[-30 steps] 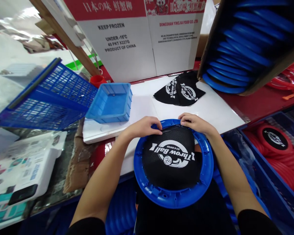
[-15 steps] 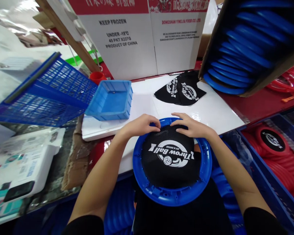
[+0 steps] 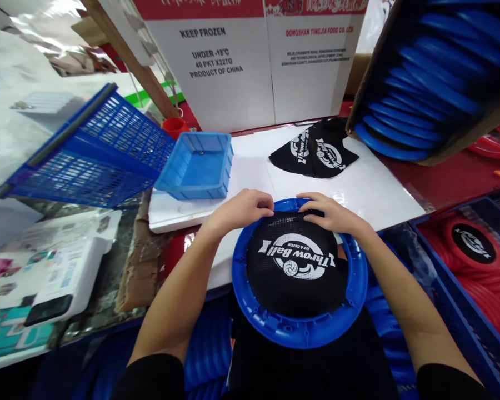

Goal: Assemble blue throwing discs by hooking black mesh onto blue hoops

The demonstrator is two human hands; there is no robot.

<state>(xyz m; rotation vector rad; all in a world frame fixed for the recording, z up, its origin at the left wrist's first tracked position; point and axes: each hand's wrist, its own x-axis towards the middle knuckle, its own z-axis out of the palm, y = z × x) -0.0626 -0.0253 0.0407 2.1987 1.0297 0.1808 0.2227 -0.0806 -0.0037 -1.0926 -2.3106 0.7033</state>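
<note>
A blue plastic ring (image 3: 300, 338) with small pegs around it rests over my lap, against the table's near edge. Black mesh fabric (image 3: 266, 294) printed "Throw Ball" covers its middle. At the ring's far side, my left hand (image 3: 250, 208) is closed in a pinch on the mesh's upper edge. My right hand (image 3: 331, 214) is beside it, with thumb and a finger at the same edge and the index finger stretched over the rim. The fingertips partly hide that edge. On the right, a gap shows between mesh and ring.
More black printed mesh pieces (image 3: 316, 150) lie on the white board (image 3: 250, 161). A light-blue tray (image 3: 202, 166) and blue basket (image 3: 104, 150) stand left. A carton of blue rings (image 3: 416, 94) leans at upper right. Red discs (image 3: 479, 272) fill a crate on the right.
The whole scene has shifted slightly right in view. My left fingertips and the mesh's upper edge have moved a little toward the ring's far rim. My right hand stays nearly the same against the ring.
</note>
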